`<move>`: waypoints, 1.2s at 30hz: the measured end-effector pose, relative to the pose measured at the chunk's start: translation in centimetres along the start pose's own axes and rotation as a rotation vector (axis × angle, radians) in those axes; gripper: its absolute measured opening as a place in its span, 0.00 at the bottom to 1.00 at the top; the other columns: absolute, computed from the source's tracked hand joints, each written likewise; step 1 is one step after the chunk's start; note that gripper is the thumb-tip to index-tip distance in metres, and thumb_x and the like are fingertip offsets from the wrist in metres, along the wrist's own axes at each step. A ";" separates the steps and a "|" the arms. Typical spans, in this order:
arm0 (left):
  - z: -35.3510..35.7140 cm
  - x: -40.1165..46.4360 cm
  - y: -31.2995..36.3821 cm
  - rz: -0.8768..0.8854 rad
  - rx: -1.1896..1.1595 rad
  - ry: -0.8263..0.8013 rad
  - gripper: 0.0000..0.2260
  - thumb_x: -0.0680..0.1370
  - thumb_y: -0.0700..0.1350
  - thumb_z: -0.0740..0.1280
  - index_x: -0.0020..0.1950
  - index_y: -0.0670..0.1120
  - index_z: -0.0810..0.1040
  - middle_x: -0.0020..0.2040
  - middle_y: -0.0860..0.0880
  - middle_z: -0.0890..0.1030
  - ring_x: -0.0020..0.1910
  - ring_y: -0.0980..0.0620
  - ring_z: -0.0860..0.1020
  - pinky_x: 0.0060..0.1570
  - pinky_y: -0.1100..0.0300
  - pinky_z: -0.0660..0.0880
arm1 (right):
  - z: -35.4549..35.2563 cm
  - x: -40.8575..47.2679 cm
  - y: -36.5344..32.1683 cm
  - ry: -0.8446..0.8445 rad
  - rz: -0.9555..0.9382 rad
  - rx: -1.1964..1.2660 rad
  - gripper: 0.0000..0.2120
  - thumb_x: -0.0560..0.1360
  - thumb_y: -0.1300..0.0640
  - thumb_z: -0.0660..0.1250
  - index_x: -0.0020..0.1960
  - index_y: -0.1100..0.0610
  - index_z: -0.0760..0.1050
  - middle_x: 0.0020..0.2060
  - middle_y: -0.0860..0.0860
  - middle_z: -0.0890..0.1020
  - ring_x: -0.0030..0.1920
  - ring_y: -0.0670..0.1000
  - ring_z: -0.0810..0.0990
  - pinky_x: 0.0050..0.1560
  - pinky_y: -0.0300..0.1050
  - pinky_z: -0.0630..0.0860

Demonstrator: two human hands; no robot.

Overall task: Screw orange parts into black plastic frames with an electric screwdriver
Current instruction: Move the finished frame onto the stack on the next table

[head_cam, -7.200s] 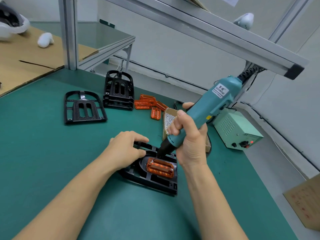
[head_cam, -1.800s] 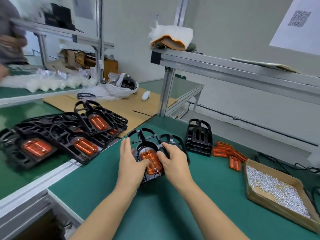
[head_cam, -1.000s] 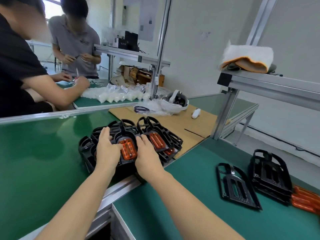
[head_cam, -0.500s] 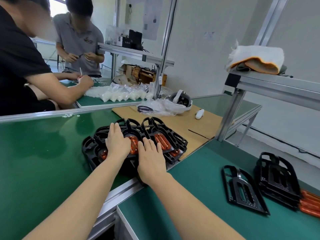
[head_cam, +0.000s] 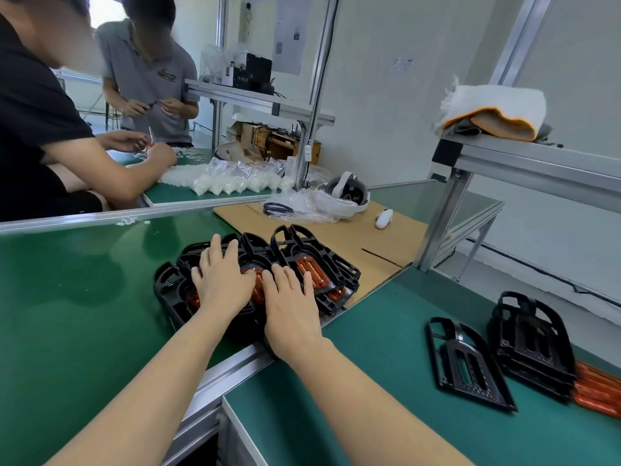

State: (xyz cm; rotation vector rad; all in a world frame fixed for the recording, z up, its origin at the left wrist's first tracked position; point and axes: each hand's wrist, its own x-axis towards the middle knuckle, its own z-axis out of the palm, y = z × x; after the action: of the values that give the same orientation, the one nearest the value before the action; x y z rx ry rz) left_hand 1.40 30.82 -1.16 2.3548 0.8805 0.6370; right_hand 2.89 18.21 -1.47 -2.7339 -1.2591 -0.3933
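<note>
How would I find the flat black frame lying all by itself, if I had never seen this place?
Start at the lighter green table on the right side and look towards its far right end, where a stack of black plastic frames stands. Just left of that stack lies the single flat black plastic frame. Unlike the frames under the hands, it has no orange part, and nothing lies on it.

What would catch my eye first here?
Two bare hands, left hand and right hand, lie flat on a cluster of black frames with orange parts at the green bench's edge. To the right sit empty black frames, and above them folded cloths on a metal shelf.
</note>
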 end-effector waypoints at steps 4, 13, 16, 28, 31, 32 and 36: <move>-0.3 -0.2 0.3 0.005 0.037 -0.001 0.29 0.78 0.48 0.63 0.77 0.49 0.56 0.79 0.48 0.46 0.76 0.46 0.47 0.73 0.44 0.46 | -0.1 -0.2 -0.1 -0.014 -0.005 0.008 0.32 0.78 0.62 0.59 0.78 0.58 0.49 0.78 0.56 0.53 0.78 0.55 0.47 0.75 0.59 0.39; -0.2 -1.2 1.4 0.093 0.122 0.083 0.28 0.78 0.46 0.62 0.76 0.50 0.57 0.78 0.47 0.48 0.76 0.46 0.46 0.72 0.41 0.45 | -0.2 -1.1 0.2 0.015 0.006 0.082 0.33 0.77 0.64 0.60 0.78 0.57 0.49 0.78 0.54 0.53 0.78 0.54 0.47 0.75 0.58 0.38; -0.1 -1.7 2.3 0.147 0.142 0.124 0.26 0.79 0.45 0.60 0.76 0.50 0.58 0.78 0.47 0.50 0.76 0.46 0.47 0.73 0.42 0.45 | -0.3 -2.0 0.4 0.031 0.029 0.107 0.34 0.76 0.64 0.59 0.78 0.57 0.49 0.78 0.53 0.53 0.78 0.54 0.47 0.75 0.58 0.37; 3.1 -6.8 7.6 0.377 0.032 0.057 0.25 0.80 0.45 0.58 0.77 0.51 0.55 0.78 0.49 0.51 0.77 0.50 0.47 0.73 0.48 0.42 | -0.4 -8.4 5.0 0.048 0.339 0.116 0.37 0.76 0.65 0.55 0.79 0.55 0.40 0.79 0.49 0.44 0.78 0.50 0.40 0.70 0.55 0.28; 4.5 -8.6 9.1 0.432 -0.028 -0.015 0.25 0.81 0.45 0.57 0.77 0.51 0.55 0.78 0.50 0.50 0.77 0.50 0.46 0.74 0.51 0.42 | -0.4 -10.6 7.1 0.050 0.457 0.094 0.35 0.78 0.65 0.54 0.79 0.54 0.39 0.79 0.48 0.42 0.78 0.49 0.39 0.69 0.55 0.27; 5.1 -9.3 9.7 0.446 -0.051 -0.048 0.25 0.81 0.45 0.57 0.77 0.51 0.55 0.78 0.50 0.50 0.77 0.50 0.46 0.74 0.51 0.42 | -0.5 -11.4 7.9 0.056 0.498 0.095 0.34 0.79 0.64 0.53 0.79 0.53 0.39 0.79 0.48 0.42 0.78 0.48 0.39 0.70 0.56 0.27; 7.3 -12.0 11.9 0.485 -0.101 -0.176 0.25 0.81 0.45 0.56 0.77 0.51 0.53 0.79 0.51 0.49 0.77 0.51 0.46 0.74 0.53 0.42 | -1.2 -14.4 11.4 0.088 0.654 0.072 0.30 0.82 0.62 0.50 0.79 0.52 0.40 0.79 0.47 0.43 0.78 0.47 0.41 0.73 0.57 0.32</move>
State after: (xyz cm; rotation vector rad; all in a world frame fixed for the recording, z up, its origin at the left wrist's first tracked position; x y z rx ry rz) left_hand 2.90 12.54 -1.96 2.4963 0.1899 0.6275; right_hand 2.37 0.02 -4.15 -2.8171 -0.3038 -0.3735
